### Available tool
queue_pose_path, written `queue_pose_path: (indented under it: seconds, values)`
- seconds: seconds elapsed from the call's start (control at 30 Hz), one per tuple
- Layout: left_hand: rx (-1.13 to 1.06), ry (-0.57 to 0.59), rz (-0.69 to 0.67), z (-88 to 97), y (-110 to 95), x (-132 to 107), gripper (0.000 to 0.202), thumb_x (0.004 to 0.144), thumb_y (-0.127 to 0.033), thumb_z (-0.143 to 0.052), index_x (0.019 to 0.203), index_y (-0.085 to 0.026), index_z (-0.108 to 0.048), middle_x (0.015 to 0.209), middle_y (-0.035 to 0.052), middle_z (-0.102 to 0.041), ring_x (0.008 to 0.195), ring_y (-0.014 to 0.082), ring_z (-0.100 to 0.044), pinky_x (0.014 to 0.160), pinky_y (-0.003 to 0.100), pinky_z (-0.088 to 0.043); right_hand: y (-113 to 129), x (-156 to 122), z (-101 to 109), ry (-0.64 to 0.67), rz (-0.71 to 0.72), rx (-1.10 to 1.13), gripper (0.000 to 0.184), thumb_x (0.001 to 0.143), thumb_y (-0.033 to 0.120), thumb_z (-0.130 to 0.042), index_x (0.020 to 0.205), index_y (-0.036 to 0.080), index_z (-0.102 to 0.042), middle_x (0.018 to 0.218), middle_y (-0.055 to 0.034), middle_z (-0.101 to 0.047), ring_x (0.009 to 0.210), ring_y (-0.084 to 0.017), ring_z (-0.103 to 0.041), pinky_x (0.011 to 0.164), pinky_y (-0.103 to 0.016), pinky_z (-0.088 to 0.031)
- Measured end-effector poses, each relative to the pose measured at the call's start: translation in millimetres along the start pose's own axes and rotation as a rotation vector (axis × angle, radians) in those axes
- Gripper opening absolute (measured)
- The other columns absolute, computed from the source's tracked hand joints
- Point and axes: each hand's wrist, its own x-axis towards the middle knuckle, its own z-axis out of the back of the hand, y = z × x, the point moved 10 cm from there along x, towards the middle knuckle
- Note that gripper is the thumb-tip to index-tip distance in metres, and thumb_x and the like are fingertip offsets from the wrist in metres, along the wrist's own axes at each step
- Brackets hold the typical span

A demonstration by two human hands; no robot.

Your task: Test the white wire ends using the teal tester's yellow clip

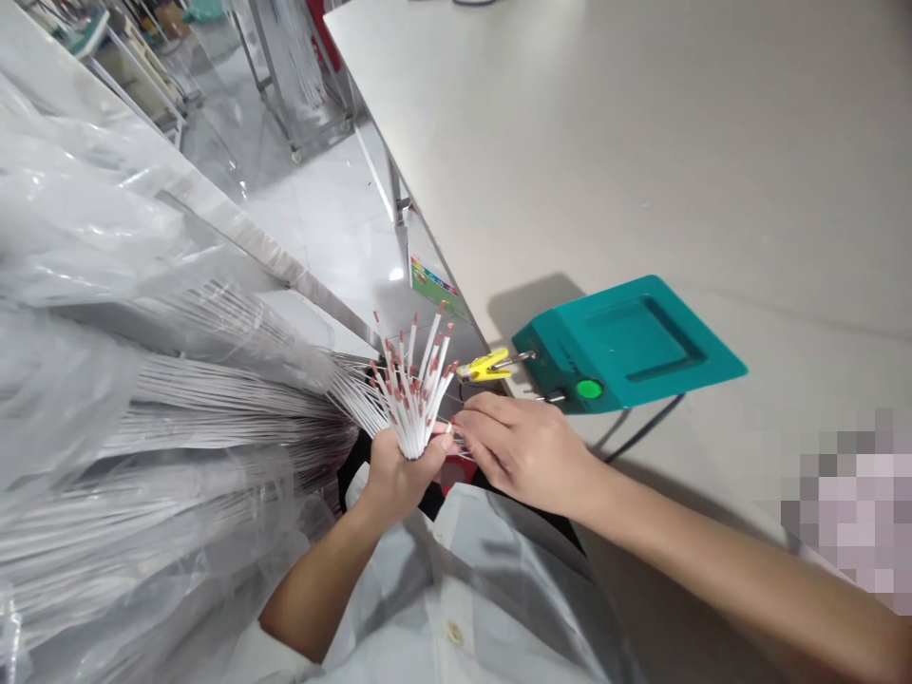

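Wrapped in my left hand (403,475) is a bundle of thin white wires (417,404) with bare copper-coloured ends, fanned out upward. My right hand (523,446) meets it at the left thumb, its fingers pinched together on a thin wire; the tips are partly hidden. Just above the right hand, at the table's edge, sits a teal device (631,347) with a round green button (589,389). A yellow clip (484,366) is on a metal rod sticking out of the device toward the wire ends.
Many long wire bundles (235,399) in clear plastic (64,228) fill the left side. The pale table (605,171) spans the right, a dark cable (648,427) running from the device. A colourful box (434,280) stands below the table edge. At the right, a blurred person (855,513) appears.
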Motion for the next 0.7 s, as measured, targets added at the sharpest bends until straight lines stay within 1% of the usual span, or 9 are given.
queue_pose_path:
  seconds: [0.1,0.17,0.23,0.3,0.37,0.47,0.6,0.7]
  values:
    - [-0.052,-0.057,0.056,4.5,8,2,0.023,0.077,-0.029,-0.058,0.086,-0.011,-0.066,0.062,0.0032,-0.065,0.044,0.0077,-0.046,0.046,0.022,-0.039,3,-1,16,-0.052,0.108,-0.241,0.014,0.083,0.016,-0.051,0.083,0.015,-0.065,0.077,-0.0077,-0.067,0.068,-0.018,-0.061,0.060,-0.030,-0.045]
    - [-0.081,-0.070,0.045,5.2,7,6,0.032,0.078,-0.030,-0.058,0.103,-0.010,-0.064,0.063,0.0033,-0.066,0.044,0.0078,-0.048,0.048,0.023,-0.041,-1,1,28,-0.077,0.142,-0.354,0.015,0.083,0.018,-0.053,0.092,0.015,-0.064,0.085,-0.0093,-0.067,0.078,-0.021,-0.060,0.068,-0.033,-0.045]
    - [-0.111,-0.064,0.012,3.4,4,10,0.044,0.079,-0.031,-0.058,0.118,-0.012,-0.057,0.067,0.0029,-0.067,0.043,0.0073,-0.048,0.048,0.023,-0.042,-15,7,30,0.006,0.098,-0.454,0.020,0.084,0.020,-0.053,0.102,0.015,-0.061,0.094,-0.0115,-0.066,0.089,-0.027,-0.058,0.072,-0.038,-0.042]
    - [-0.140,-0.044,-0.004,-0.8,2,15,0.049,0.079,-0.032,-0.058,0.125,-0.014,-0.053,0.070,0.0030,-0.068,0.042,0.0066,-0.047,0.047,0.022,-0.042,-29,12,27,0.116,0.043,-0.513,0.022,0.085,0.016,-0.049,0.104,0.016,-0.061,0.090,-0.0124,-0.064,0.093,-0.031,-0.055,0.072,-0.042,-0.039]
    - [-0.163,-0.030,-0.001,-5.3,2,20,0.049,0.079,-0.033,-0.057,0.124,-0.014,-0.054,0.071,0.0035,-0.069,0.042,0.0062,-0.047,0.046,0.021,-0.042,-38,18,24,0.186,0.014,-0.512,0.023,0.084,0.009,-0.045,0.097,0.018,-0.062,0.082,-0.0117,-0.062,0.094,-0.032,-0.053,0.073,-0.044,-0.038]
    - [-0.196,-0.046,0.015,-8.3,5,26,0.048,0.078,-0.033,-0.059,0.121,-0.013,-0.057,0.072,0.0045,-0.070,0.042,0.0061,-0.047,0.044,0.021,-0.041,-39,26,20,0.224,0.033,-0.476,0.028,0.080,0.002,-0.042,0.081,0.020,-0.062,0.075,-0.0100,-0.059,0.092,-0.030,-0.052,0.075,-0.045,-0.037]
    - [-0.238,-0.071,0.015,-10.2,5,32,0.050,0.075,-0.035,-0.063,0.120,-0.013,-0.058,0.072,0.0057,-0.071,0.041,0.0061,-0.047,0.043,0.021,-0.040,-39,31,12,0.268,0.099,-0.460,0.029,0.076,-0.001,-0.043,0.065,0.021,-0.057,0.064,-0.0085,-0.055,0.086,-0.028,-0.051,0.075,-0.045,-0.037]
    - [-0.255,-0.072,0.014,-14.2,2,35,0.051,0.073,-0.033,-0.065,0.120,-0.013,-0.059,0.072,0.0050,-0.071,0.041,0.0058,-0.047,0.044,0.021,-0.039,-41,32,10,0.266,0.133,-0.446,0.031,0.073,-0.003,-0.042,0.058,0.022,-0.054,0.056,-0.0072,-0.053,0.082,-0.026,-0.052,0.077,-0.045,-0.037]
